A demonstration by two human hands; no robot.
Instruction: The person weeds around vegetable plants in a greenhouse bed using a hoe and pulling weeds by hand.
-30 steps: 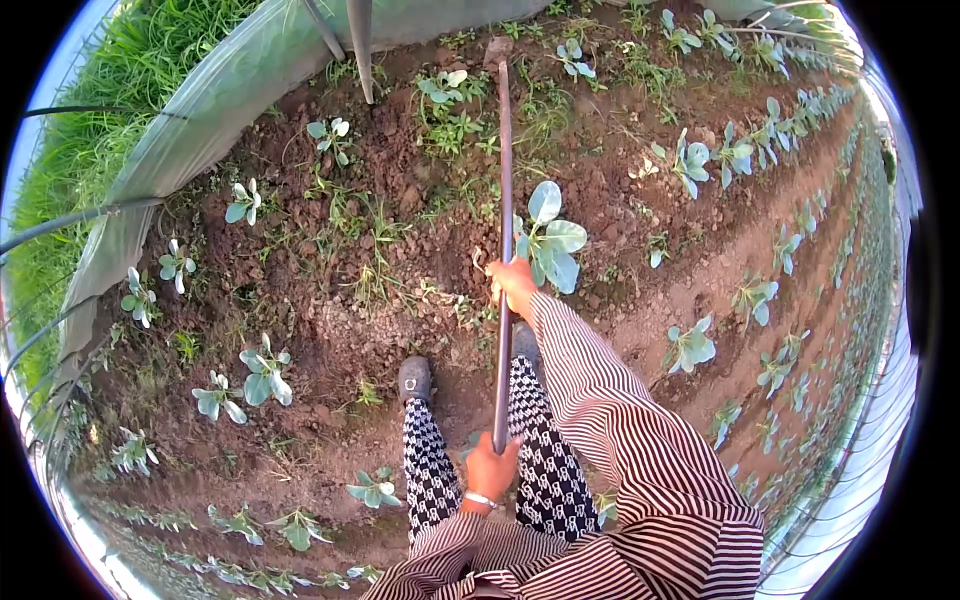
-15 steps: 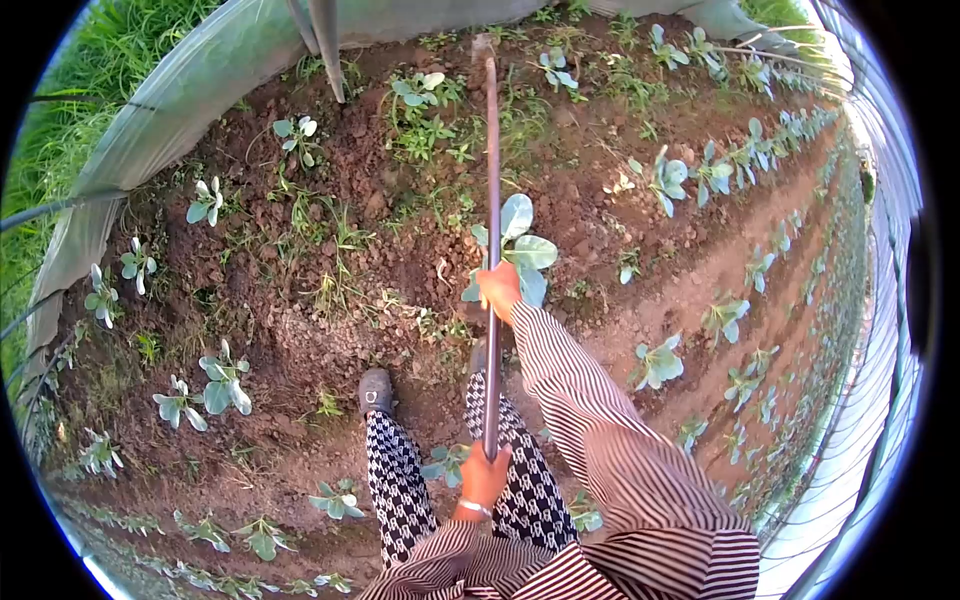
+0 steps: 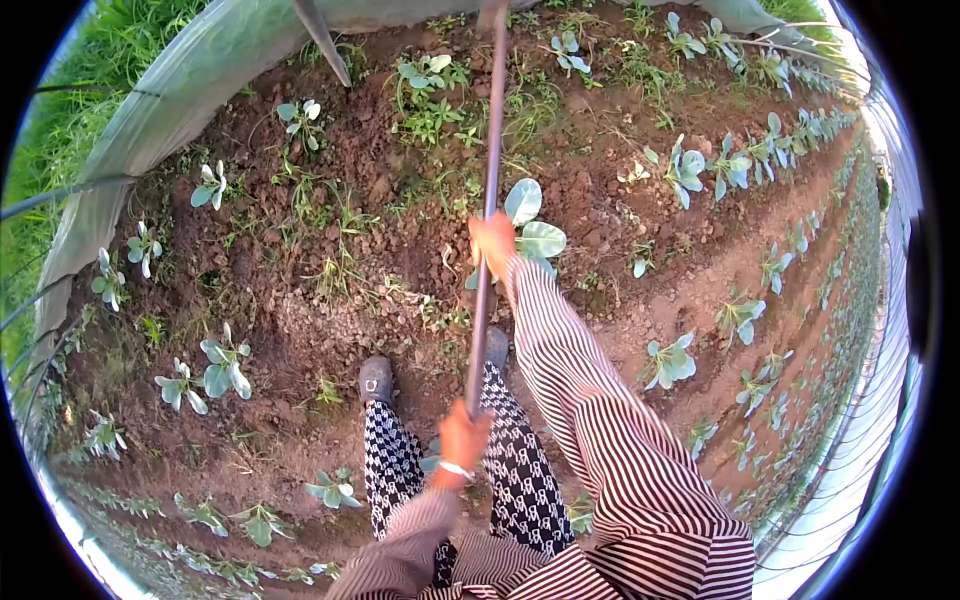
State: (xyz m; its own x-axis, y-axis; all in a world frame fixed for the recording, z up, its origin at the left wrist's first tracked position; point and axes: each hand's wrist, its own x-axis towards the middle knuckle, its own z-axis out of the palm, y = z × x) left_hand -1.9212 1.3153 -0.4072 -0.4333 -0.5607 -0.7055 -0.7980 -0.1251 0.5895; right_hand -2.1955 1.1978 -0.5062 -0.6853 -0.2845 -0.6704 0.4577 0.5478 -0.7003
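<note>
A hoe (image 3: pixel 494 130) with a long brown handle stretches away from me, its head blurred at the top of the view. My left hand (image 3: pixel 464 436), with a white band at the wrist, is wrapped round the near end of the handle, in front of my legs. Farther up the handle, my right hand (image 3: pixel 493 244) is closed on it. Just beside and partly behind that hand grows a broad-leaved, blue-green plant (image 3: pixel 541 238). Weeds and loose brown soil (image 3: pixel 375 190) lie left of the handle.
My shoes (image 3: pixel 376 381) stand on the soil near the handle. Rows of similar young plants (image 3: pixel 670 362) run along the right and lower left. A translucent sheet wall (image 3: pixel 150 120) curves round the far left, with a pole (image 3: pixel 322 42) slanting down near it.
The hoe has lifted, its head rising toward the top edge of the view and blurring. Both hands have moved up and slightly left with the handle, still gripping it.
</note>
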